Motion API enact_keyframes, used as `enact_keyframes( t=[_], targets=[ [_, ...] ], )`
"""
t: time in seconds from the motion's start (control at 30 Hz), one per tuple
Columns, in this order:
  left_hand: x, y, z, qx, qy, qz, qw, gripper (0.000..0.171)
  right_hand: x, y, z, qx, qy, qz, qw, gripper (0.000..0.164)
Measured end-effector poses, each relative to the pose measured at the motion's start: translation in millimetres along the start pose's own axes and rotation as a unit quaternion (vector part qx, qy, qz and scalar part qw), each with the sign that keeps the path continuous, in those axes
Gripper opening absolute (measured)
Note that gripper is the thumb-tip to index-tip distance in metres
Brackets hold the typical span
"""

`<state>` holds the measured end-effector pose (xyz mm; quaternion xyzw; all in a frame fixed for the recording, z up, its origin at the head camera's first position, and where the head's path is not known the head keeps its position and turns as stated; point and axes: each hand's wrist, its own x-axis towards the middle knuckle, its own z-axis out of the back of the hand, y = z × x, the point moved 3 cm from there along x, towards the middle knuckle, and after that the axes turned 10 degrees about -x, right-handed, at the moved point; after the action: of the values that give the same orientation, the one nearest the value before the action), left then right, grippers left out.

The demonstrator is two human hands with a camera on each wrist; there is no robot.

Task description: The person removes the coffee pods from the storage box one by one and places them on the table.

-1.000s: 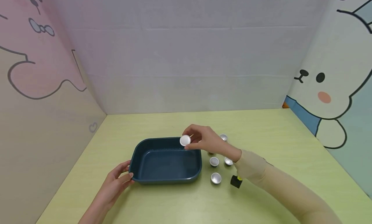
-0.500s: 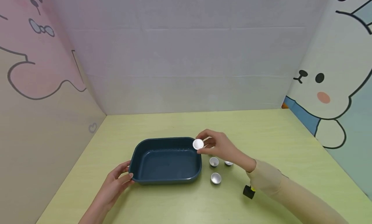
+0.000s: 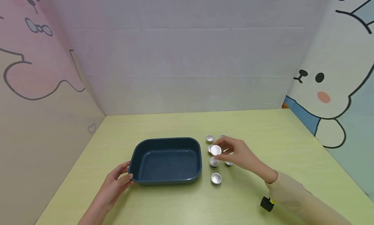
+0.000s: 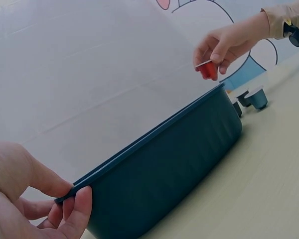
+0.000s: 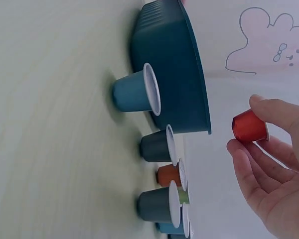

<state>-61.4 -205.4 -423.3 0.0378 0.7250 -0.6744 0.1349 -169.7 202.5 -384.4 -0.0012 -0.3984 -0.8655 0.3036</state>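
My left hand [image 3: 117,182] grips the left end of a dark teal plastic bin [image 3: 166,181], thumb on top of the rim and fingers beneath it, as the left wrist view shows. My right hand [image 3: 239,153] pinches a red coffee capsule [image 5: 249,126] between thumb and fingers. From the head view the capsule's pale round top faces up, above the group of capsules right of the bin. Standing on the table are a blue capsule [image 5: 130,93], a dark capsule [image 5: 155,146], an orange capsule [image 5: 168,175] and others partly hidden behind them. Inside the bin only its bare floor shows.
The light wooden table [image 3: 163,205] is bounded by a white back wall [image 3: 187,72] and printed side panels with cartoon animals. A small black device [image 3: 267,204] is strapped to the right wrist near the sleeve.
My right hand has moved right with the red capsule, from over the bin's back edge to above the capsules. Capsules it covered now show. The left hand stays on the bin.
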Motion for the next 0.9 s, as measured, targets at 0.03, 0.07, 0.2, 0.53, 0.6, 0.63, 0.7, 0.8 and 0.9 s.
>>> enact_keyframes(
  t=[0.03,0.07,0.2,0.53,0.6,0.63,0.7,0.8,0.9],
  targets=[
    [0.0,0.1,0.1,0.001,-0.001,0.001,1.0000,0.058,-2,-1,1,-0.002,0.000,-0.001,1.000,0.039],
    [0.0,0.1,0.2,0.002,-0.001,0.002,1.0000,0.058,-4,-3,1,-0.005,-0.001,-0.001,1.000,0.039],
    [0.6,0.5,0.4,0.004,-0.003,0.004,1.0000,0.058,-10,-6,3,-0.013,-0.005,-0.004,1.000,0.041],
    [1.0,1.6,0.0,0.010,-0.004,0.010,0.9999,0.058,-26,-16,6,-0.018,0.000,-0.024,1.000,0.040],
    [0.9,1.5,0.0,0.009,-0.005,0.010,0.9999,0.057,-30,-19,7,-0.023,0.008,-0.030,0.999,0.040],
    [0.9,1.4,-0.1,0.009,-0.005,0.009,0.9999,0.057,-31,-19,7,-0.025,0.014,-0.034,0.999,0.039],
    [1.0,1.4,0.0,0.008,-0.005,0.009,0.9999,0.057,-35,-20,7,-0.031,0.024,-0.036,0.999,0.038],
    [1.0,1.5,0.1,0.008,-0.007,0.009,0.9999,0.057,-39,-21,7,-0.042,0.036,-0.034,0.998,0.038],
    [1.1,1.7,0.0,0.009,-0.008,0.010,0.9999,0.057,-44,-21,8,-0.054,0.042,-0.023,0.997,0.037]
  ],
)
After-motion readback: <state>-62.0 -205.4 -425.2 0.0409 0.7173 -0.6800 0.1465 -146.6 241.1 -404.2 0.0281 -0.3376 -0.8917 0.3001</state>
